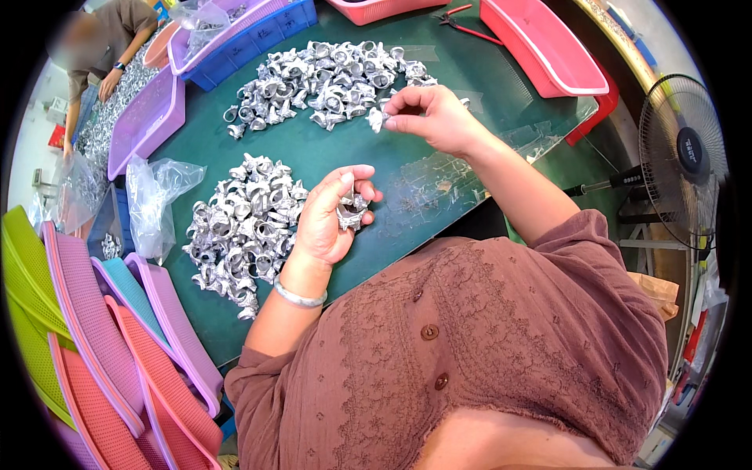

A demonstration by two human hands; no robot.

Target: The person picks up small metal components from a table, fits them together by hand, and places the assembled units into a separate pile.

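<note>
My left hand (321, 223) is curled around one or more silver-coloured metal rings (352, 213), just right of the near pile of rings (247, 223); its fingers partly hide how many it holds. A pale bangle circles that wrist. Farther off, my right hand (439, 121) pinches a small silvery ring (377, 120) between thumb and fingertips, at the front edge of the far pile of rings (329, 82). Both heaps lie loose on the green table (313, 145).
Pink (548, 47), purple (149, 125) and blue (251, 47) plastic baskets line the table's edges. Red-handled pliers (470, 23) lie at the back. Stacked baskets (94, 329) crowd the left, beside a plastic bag (160, 204). A fan (681, 157) stands right; another person works far left.
</note>
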